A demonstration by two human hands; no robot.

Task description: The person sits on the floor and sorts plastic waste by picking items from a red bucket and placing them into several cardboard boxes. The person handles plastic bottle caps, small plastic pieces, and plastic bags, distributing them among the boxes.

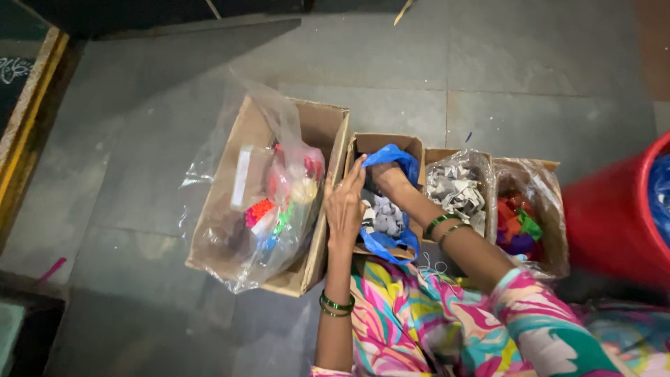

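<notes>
Blue plastic liner (392, 156) sits in the small cardboard box (382, 142) on the floor; the right hand (387, 176) grasps its top edge, the left hand (344, 202) rests released on the rim.

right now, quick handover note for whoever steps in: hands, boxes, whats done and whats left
Left hand: open, flat against the blue bag rim of the small box.
Right hand: reaching down inside that bag; grip hidden.
Grey paper pieces lie in the blue bag; more in the next box; coloured scraps in the far right box.
Large box holds bagged colourful items.
Done or left: cannot tell.
</notes>
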